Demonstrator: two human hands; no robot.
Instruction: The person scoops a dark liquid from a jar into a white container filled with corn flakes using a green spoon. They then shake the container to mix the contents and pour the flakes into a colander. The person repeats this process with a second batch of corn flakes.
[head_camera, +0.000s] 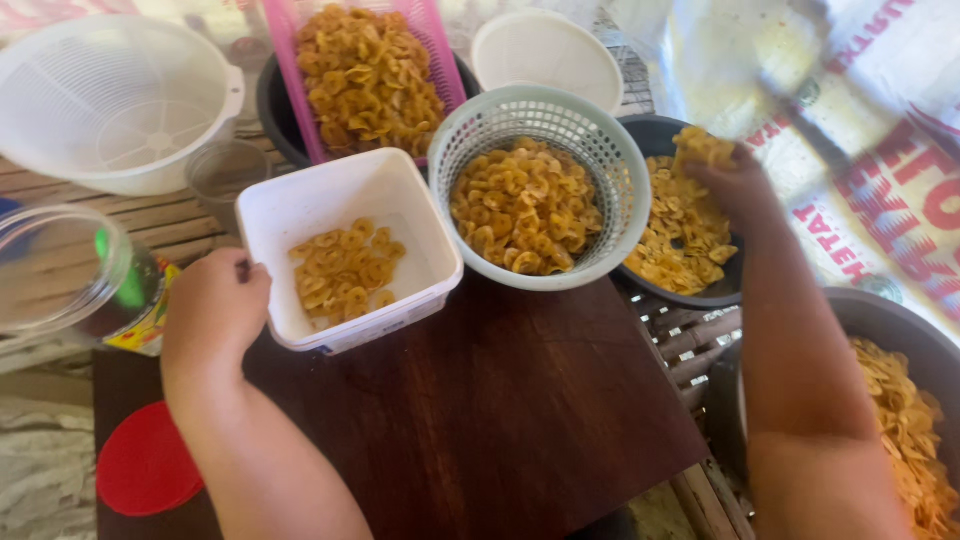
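Two hands, right hand (735, 180) fingers clenched on chips (700, 148), left hand (213, 310) fingers gripping tub (300, 205) rim

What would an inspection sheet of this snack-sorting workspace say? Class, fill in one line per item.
Surface: dark wooden board on slatted bamboo.
Job's things: white square tub, partly filled with chips; pale green basket and dark bowl both hold chips.
Clutter: white colander, red lid, clear jar.
Grippers: left hand grips the tub rim; right hand holds chips over the bowl.
Cables: nothing seen.
Surroundings: printed sacking.
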